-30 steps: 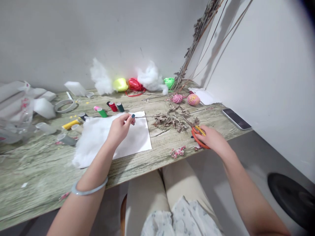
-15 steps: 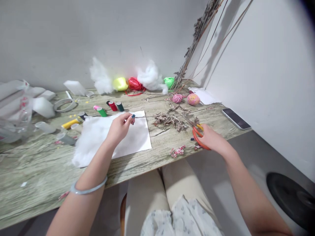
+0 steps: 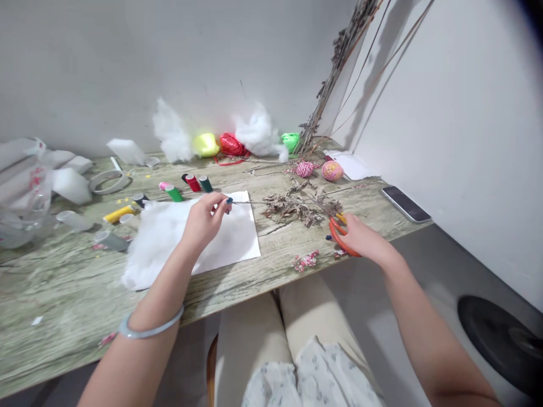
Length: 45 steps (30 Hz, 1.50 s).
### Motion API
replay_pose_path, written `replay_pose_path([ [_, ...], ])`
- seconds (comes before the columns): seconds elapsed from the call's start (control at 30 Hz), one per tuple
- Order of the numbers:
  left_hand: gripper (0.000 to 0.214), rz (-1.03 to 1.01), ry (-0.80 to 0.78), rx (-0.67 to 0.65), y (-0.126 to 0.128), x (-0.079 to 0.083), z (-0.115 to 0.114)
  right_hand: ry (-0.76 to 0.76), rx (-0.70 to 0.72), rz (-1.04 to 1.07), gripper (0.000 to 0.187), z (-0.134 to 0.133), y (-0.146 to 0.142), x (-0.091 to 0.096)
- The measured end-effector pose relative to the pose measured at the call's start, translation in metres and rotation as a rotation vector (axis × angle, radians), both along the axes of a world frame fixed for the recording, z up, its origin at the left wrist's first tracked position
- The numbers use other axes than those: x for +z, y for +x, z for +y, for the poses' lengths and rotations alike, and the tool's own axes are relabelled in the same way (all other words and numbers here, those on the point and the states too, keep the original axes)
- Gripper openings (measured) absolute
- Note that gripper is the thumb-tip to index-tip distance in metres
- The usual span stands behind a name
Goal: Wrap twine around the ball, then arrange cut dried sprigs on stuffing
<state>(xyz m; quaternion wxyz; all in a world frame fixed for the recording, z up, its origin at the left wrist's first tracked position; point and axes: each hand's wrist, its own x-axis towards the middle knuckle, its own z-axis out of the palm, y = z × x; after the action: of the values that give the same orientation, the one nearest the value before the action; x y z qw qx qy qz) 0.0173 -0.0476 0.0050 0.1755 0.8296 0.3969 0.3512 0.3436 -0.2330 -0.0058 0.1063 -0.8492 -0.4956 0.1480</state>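
My left hand (image 3: 207, 217) pinches the thin end of a dried plant stem (image 3: 254, 202) above a white sheet (image 3: 231, 243) with fluffy white stuffing (image 3: 148, 243) on its left side. The stem runs right, over a heap of dry brown leaves (image 3: 292, 210). My right hand (image 3: 362, 234) is closed on the orange and yellow handles of a pair of scissors (image 3: 339, 233). Their blades point up and left into the dry leaves, and their tips are hard to make out there. Small pink and white bits (image 3: 305, 261) lie near the table edge.
Several thread spools (image 3: 173, 193) stand left of the sheet's top edge. Balls of yellow, red and green cord (image 3: 291, 141) rest by the wall. Bundled dry stalks (image 3: 335, 73) lean in the corner. A phone (image 3: 406, 204) lies at the right edge, a tape roll (image 3: 109, 182) at left.
My right hand has shifted slightly left with the scissors. The left hand keeps its pinch on the stem, almost unmoved. The whole view has drifted a little.
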Motion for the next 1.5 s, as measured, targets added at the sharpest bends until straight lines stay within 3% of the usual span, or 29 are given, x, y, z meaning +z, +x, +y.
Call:
replay_pose_path([
  [0.37, 0.027, 0.025, -0.039, 0.033, -0.001, 0.0, 0.002, 0.044, -0.029, -0.162, 0.028, 0.001, 0.003, 0.012],
  [0.53, 0.028, 0.026, -0.039, 0.035, -0.002, -0.001, 0.004, 0.045, -0.094, -0.157, 0.033, -0.001, 0.017, 0.009],
  [0.77, 0.029, -0.038, -0.089, 0.118, -0.003, 0.0, 0.005, 0.129, -0.208, 0.014, 0.059, -0.006, 0.021, 0.0],
  [1.17, 0.027, -0.095, -0.144, 0.156, -0.003, -0.002, 0.007, 0.233, -0.154, -0.07, 0.057, -0.016, 0.011, -0.006],
  [1.5, 0.025, -0.118, -0.131, 0.146, -0.003, -0.002, 0.006, 0.193, -0.183, -0.046, 0.057, -0.019, 0.007, 0.001],
])
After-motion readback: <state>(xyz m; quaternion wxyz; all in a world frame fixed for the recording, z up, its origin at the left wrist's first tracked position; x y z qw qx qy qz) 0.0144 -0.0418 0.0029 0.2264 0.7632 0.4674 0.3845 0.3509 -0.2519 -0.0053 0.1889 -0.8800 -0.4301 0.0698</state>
